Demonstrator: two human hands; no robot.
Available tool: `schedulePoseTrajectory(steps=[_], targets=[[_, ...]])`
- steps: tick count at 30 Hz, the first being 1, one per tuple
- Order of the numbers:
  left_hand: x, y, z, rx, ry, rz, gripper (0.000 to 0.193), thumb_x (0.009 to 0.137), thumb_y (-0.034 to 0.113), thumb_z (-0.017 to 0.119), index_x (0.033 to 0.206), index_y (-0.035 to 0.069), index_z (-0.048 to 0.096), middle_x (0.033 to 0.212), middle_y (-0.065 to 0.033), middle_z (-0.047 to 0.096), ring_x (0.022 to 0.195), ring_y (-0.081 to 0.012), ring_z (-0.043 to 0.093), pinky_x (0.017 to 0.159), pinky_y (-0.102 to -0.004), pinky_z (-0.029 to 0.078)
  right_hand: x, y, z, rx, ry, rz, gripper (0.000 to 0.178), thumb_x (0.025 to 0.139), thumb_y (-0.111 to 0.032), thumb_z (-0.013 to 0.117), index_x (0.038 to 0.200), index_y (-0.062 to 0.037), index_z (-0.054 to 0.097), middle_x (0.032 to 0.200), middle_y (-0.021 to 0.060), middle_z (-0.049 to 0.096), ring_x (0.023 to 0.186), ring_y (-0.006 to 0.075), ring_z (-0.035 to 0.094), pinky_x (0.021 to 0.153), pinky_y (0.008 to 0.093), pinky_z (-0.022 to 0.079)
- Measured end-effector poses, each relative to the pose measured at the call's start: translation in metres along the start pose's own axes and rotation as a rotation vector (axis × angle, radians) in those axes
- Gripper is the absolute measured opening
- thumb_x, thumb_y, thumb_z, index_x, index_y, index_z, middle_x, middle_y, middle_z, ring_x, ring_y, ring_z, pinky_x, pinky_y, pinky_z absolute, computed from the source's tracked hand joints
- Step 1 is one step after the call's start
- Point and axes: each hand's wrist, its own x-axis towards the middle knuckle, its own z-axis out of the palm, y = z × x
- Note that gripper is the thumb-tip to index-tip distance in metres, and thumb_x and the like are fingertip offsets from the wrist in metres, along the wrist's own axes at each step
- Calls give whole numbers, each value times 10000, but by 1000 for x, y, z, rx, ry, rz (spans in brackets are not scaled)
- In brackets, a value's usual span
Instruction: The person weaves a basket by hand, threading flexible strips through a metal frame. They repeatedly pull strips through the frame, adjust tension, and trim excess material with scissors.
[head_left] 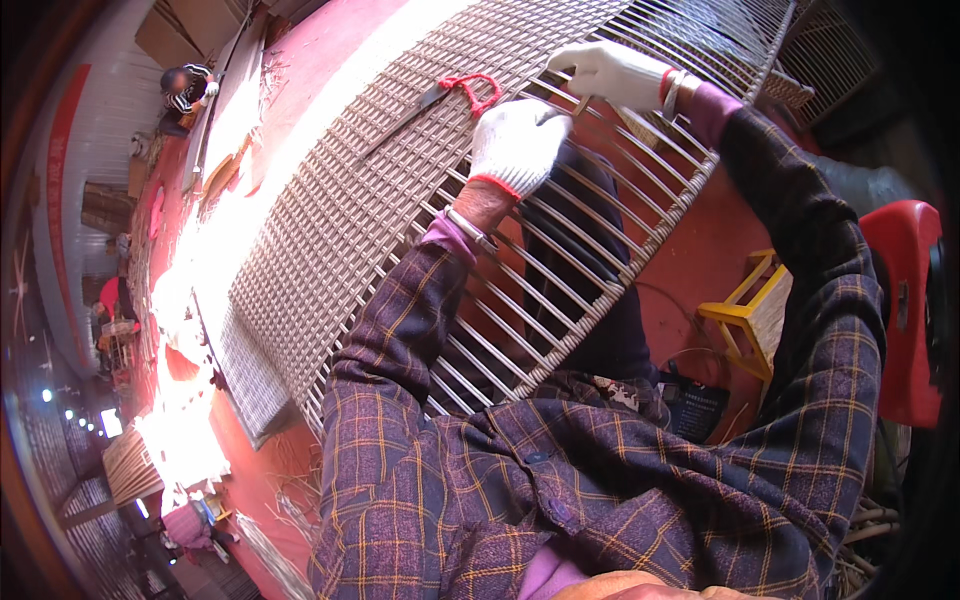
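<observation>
A large grey-beige woven wicker panel (340,190) lies across in front of me, its bare metal rods (500,300) running from the woven part to a wrapped edge. My left hand (520,145), in a white glove with a red cuff, rests at the edge of the weave with its fingers curled in; what they grip is hidden. My right hand (615,75), gloved alike, is just beyond over the rods, fingers bent and closed. A short tan strip shows below its fingers, but whether they hold it is unclear. Scissors (470,92) with red-wrapped handles lie on the weave beside my left hand.
A yellow-framed stool (745,315) stands on the red floor under my right arm, near a red plastic chair (905,310). More rod frames (830,60) lie at the far right. Another person (188,95) crouches at the far left; loose strips (270,540) litter the floor.
</observation>
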Motion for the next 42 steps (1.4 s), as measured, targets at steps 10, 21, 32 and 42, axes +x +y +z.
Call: schedulePoseTrajectory(steps=[10,21,32,42], targets=[[53,-15,10,-420,-195,-134,263,1042,258,619,1026,60,791,851,-70,768,671,-173,698,635,-322,546,-3,17,-10,102,126,74,414,1113,-241,503,1437,-18,633,1391,179,688,1127,261,702,990,366,573],[44,-47,18,89,-163,175,172,963,218,637,962,109,770,889,-107,754,810,-331,712,722,-454,564,-21,41,14,-121,176,91,381,1040,-144,629,1406,-44,660,1079,155,785,791,269,773,731,375,642],[96,-31,58,338,-406,-94,396,959,377,587,973,46,802,997,-224,764,961,-419,734,881,-492,585,-1,13,-6,169,-240,344,430,1029,-170,506,1432,-54,605,1102,173,781,891,284,759,837,426,580],[62,-10,19,-77,53,-54,263,990,289,658,975,63,791,921,-161,767,864,-333,733,758,-431,576,3,44,-33,6,83,189,390,983,-132,646,1351,-5,675,1156,159,752,962,206,708,868,354,585]])
